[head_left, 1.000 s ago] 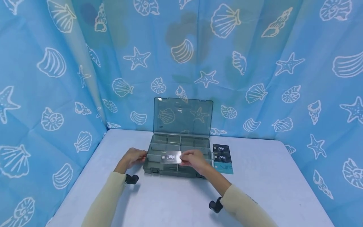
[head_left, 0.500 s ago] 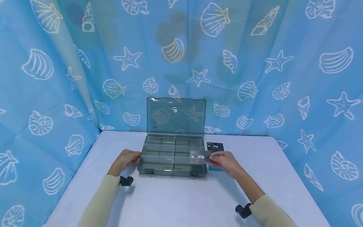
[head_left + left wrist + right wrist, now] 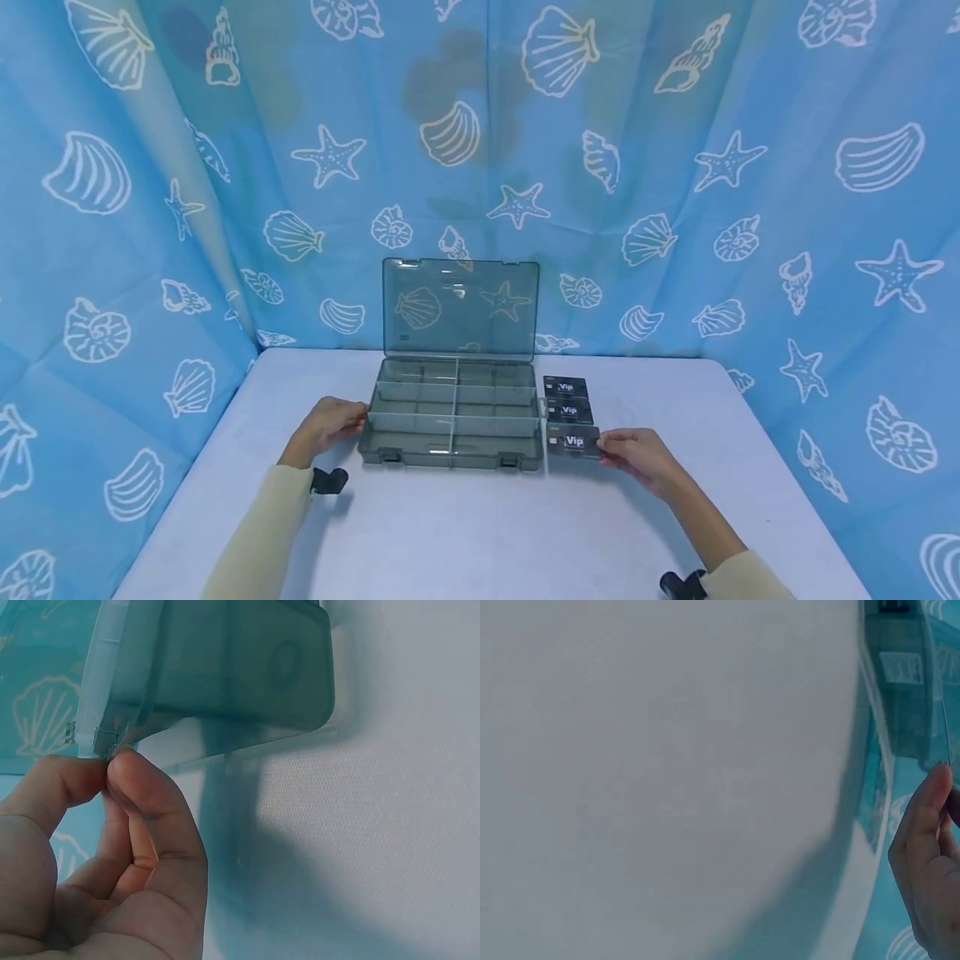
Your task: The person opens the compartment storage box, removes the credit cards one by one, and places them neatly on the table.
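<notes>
A smoky translucent compartment box [image 3: 442,457] stands on the white table with its lid [image 3: 459,304] raised. My left hand [image 3: 324,427] pinches the box's left edge; in the left wrist view, thumb and forefinger meet at the rim beside the box wall [image 3: 240,667]. To the right of the box, my right hand [image 3: 641,454] holds a black "Vip" card [image 3: 573,443] by its right edge. The right wrist view puts this card above the table, over a teal card [image 3: 871,780] that lies below. Two more black cards, one farther [image 3: 565,387] and one nearer [image 3: 573,412], lie behind it.
Clear dividers [image 3: 420,422] split the box into several compartments. A blue shell-patterned curtain [image 3: 465,208] hangs behind and at both sides of the table [image 3: 480,533]. Each wrist carries a black camera mount, the left one [image 3: 330,481] and the right one [image 3: 681,585].
My right hand has carried the card from over the box to the right, over the teal card. The left hand stays at the box's left edge, and the head view has shifted slightly.
</notes>
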Demonstrator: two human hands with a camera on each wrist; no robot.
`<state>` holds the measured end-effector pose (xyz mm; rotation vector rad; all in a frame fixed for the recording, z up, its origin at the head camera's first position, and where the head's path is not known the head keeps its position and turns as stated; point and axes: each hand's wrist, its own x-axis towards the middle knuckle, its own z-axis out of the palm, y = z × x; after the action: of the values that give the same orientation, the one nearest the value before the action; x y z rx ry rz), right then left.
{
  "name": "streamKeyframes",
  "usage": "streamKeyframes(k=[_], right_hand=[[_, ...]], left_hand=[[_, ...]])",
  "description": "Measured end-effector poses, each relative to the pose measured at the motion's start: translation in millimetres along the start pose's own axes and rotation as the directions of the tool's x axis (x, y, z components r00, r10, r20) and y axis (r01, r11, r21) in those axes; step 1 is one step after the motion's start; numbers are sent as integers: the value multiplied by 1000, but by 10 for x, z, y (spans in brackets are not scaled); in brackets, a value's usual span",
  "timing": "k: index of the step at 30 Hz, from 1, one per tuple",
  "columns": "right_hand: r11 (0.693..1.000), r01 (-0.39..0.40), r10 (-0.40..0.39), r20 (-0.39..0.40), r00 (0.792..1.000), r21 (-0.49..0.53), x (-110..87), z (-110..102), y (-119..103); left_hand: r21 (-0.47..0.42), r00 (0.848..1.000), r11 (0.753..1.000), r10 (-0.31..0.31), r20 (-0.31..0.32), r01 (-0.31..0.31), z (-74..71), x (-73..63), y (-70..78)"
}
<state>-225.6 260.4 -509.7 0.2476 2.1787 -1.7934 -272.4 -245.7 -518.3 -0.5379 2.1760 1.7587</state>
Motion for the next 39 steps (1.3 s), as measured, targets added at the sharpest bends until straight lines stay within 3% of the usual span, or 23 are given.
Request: streamKeyframes(k=[10,18,27,33,39], right_hand=[[989,-73,63,-73,995,-133,8,-43,237],[954,-101,73,-110,991,-281,80,-17,248],[883,-155,102,-140,985,-444,187,10,228],[811,-123,64,-122,990,-572,198,45,191],[771,-108,47,-113,992,-627,194,106,114]], left_hand=[[6,1000,1000,-3,2,3,4,-25,22],[2,1000,1000,-5,17,5,-16,-24,37],[2,1000,1000,-10,19,10,-3,-20,28],[5,1000,1000,-2,30,2,4,-28,24],[7,1000,1000,-7,26,7,-12,-34,33]])
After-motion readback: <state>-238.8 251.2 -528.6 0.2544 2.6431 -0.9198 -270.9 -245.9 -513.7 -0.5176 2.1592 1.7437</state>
